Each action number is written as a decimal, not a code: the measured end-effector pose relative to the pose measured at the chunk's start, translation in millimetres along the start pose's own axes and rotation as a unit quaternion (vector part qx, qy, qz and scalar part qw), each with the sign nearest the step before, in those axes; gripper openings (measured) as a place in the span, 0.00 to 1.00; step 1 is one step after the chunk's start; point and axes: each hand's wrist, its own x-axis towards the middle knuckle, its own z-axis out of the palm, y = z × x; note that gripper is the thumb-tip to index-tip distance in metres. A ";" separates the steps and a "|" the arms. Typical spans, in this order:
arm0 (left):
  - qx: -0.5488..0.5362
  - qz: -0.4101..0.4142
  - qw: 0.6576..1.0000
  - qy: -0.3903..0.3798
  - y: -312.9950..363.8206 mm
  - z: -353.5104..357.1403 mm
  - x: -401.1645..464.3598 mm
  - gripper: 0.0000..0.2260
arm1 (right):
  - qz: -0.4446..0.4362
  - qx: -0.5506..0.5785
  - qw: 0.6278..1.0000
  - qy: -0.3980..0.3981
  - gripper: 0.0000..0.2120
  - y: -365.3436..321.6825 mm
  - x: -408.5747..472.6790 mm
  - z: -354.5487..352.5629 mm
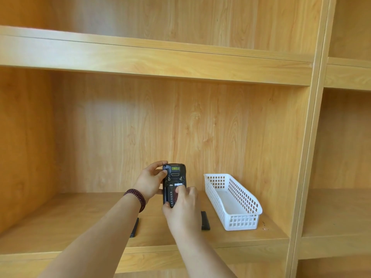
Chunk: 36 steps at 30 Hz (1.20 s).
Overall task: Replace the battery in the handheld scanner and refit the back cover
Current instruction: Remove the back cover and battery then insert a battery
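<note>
Fingers of the left hand [149, 181] are clamped round the black rigid plastic handheld scanner [174, 177], held upright above the wooden shelf [80, 215]; right hand [183, 207] fingers pinch the dark flat battery [171, 196] in its bay. Light, stiff and probably slick, it is best gripped by the edges. The white basket [247, 215] sits at three o'clock.

Light characters run down the battery [170, 196] seated in the scanner [174, 178], too small to read. The scanner's yellow-green label is equally illegible.

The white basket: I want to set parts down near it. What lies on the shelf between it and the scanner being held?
A flat black piece lies there, in the head view.
</note>
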 end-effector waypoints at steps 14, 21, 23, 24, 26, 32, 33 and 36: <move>-0.008 -0.011 1.000 -0.004 -9.7 2.4 5.8 0.13 | 0.091 0.068 0.993 -0.010 0.19 39.8 70.1 -75.5; -0.013 -0.009 1.000 0.002 -3.9 4.8 -1.5 0.13 | 0.151 -0.050 0.984 -0.078 0.15 99.1 112.2 -73.7; -0.011 -0.009 1.000 0.006 -2.9 5.4 -3.5 0.13 | 0.167 -0.052 0.979 -0.107 0.12 109.4 117.2 -69.2; -0.010 -0.010 1.000 0.007 -2.5 6.0 -4.4 0.13 | 0.172 -0.055 0.976 -0.120 0.11 114.3 119.4 -66.9; -0.010 -0.011 1.000 0.008 -1.8 7.1 -5.9 0.13 | 0.176 -0.070 0.971 -0.143 0.10 123.1 122.6 -61.7; -0.008 -0.020 1.000 0.021 -2.5 11.8 -8.0 0.13 | 0.186 -0.130 0.953 -0.201 0.07 134.3 123.2 -48.0; -0.009 -0.022 0.999 0.023 -2.6 12.7 -8.4 0.13 | 0.194 -0.141 0.948 -0.210 0.06 135.8 123.2 -44.3; -0.008 -0.024 0.999 0.024 -2.2 15.0 -9.6 0.13 | 0.234 -0.137 0.937 -0.220 0.06 142.3 123.9 -34.3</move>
